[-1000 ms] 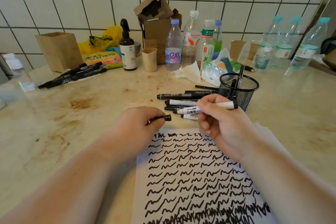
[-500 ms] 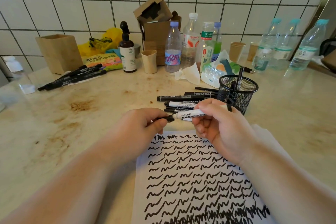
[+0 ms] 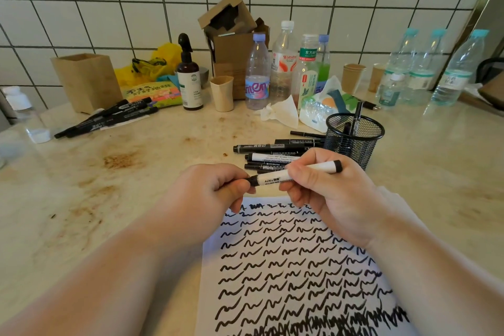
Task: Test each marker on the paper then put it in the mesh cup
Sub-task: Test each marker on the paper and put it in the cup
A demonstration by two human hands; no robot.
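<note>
My right hand (image 3: 324, 194) grips a white marker (image 3: 275, 178) with black ends, held level above the top edge of the paper (image 3: 294, 267). My left hand (image 3: 210, 194) pinches the black cap (image 3: 253, 180), which sits on the marker's left end. The paper is covered with rows of black squiggles. Behind my hands lies a pile of several markers (image 3: 272, 153) on the counter. The black mesh cup (image 3: 354, 139) stands to the right of that pile with two markers standing in it.
Another group of black markers (image 3: 109, 117) lies at the far left by a wooden box (image 3: 87, 82). Bottles (image 3: 283, 63), paper cups, a spray bottle (image 3: 189, 73), cardboard boxes and tissues (image 3: 281, 112) line the tiled wall. The counter is stained at the left.
The cap in my left hand was apart from the marker's tip; my hands have come together and the cap is now on the marker.
</note>
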